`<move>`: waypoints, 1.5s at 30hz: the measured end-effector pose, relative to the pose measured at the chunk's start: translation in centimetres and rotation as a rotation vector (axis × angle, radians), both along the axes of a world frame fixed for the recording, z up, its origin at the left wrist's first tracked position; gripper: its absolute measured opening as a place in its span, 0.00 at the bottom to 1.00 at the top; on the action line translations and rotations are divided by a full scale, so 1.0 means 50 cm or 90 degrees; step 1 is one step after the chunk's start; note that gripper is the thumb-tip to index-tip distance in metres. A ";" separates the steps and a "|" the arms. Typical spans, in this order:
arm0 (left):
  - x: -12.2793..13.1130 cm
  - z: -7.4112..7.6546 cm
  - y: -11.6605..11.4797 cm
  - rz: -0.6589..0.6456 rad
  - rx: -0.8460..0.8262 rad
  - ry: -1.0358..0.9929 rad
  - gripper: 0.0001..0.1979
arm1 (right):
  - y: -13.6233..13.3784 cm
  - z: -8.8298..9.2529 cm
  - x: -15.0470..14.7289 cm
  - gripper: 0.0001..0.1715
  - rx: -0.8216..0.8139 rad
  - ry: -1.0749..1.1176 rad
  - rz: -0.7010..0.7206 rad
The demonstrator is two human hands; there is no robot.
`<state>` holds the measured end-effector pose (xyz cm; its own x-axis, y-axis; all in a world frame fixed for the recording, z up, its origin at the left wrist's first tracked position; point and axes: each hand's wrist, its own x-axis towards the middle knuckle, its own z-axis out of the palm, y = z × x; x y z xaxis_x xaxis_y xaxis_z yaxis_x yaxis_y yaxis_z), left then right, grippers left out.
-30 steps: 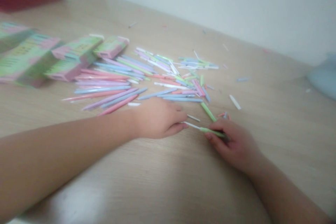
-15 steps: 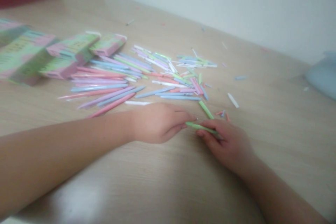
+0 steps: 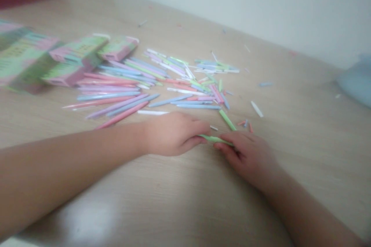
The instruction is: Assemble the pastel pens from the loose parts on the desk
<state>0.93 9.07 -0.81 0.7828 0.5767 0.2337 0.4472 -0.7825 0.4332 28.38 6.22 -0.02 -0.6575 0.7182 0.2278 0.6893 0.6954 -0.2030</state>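
Observation:
My left hand (image 3: pixel 176 133) is closed, its thumb and fingers pinching the left end of a light green pen (image 3: pixel 215 139). The fingers of my right hand (image 3: pixel 252 158) are closed round the pen's other end, so both ends are covered. A green pen barrel (image 3: pixel 227 120) lies on the table just behind my right fingers. By my left fingertips shows a thin whitish stick (image 3: pixel 213 128); whether it touches them I cannot tell. Beyond my hands spreads a loose pile of pastel pens and pen parts (image 3: pixel 197 96).
Pink and green cartons (image 3: pixel 75 60) stand at the left behind a fan of long pens (image 3: pixel 116 96). A white piece (image 3: pixel 256 109) and small orange bits (image 3: pixel 251 127) lie right of the pile. A pale blue object (image 3: pixel 356 81) sits at the right edge, by the wall.
Both hands have shifted slightly left with the green pen between them. The thin whitish stick beside my left fingertips shows more now. The pile has stayed as it was.

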 end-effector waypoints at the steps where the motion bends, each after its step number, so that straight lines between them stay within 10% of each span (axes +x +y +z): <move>1: 0.000 -0.001 -0.001 -0.004 0.000 -0.003 0.11 | -0.001 0.002 -0.001 0.21 0.007 -0.007 0.004; 10: 0.005 -0.004 -0.001 -0.017 0.004 -0.001 0.13 | -0.002 0.006 -0.011 0.18 -0.115 0.043 -0.043; 19: -0.003 -0.003 0.007 -0.005 0.014 -0.009 0.10 | -0.003 0.003 0.020 0.03 -0.011 0.051 0.038; 28: -0.003 -0.001 0.014 -0.005 0.041 0.018 0.12 | -0.010 0.001 -0.004 0.19 -0.228 0.166 -0.123; 36: -0.002 -0.001 0.014 -0.004 0.025 0.013 0.11 | 0.001 0.003 0.024 0.06 -0.034 0.038 -0.007; 42: -0.003 -0.004 0.014 -0.022 0.045 0.020 0.12 | -0.002 0.003 0.006 0.25 -0.160 0.072 -0.079; 45: -0.003 -0.002 0.014 -0.009 0.038 0.020 0.11 | -0.008 0.004 0.006 0.15 -0.167 0.112 -0.076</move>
<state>0.77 9.75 -0.91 0.7986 0.5510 0.2422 0.4481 -0.8130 0.3719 28.67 5.82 0.16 -0.5317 0.8374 0.1270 0.7017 0.5195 -0.4877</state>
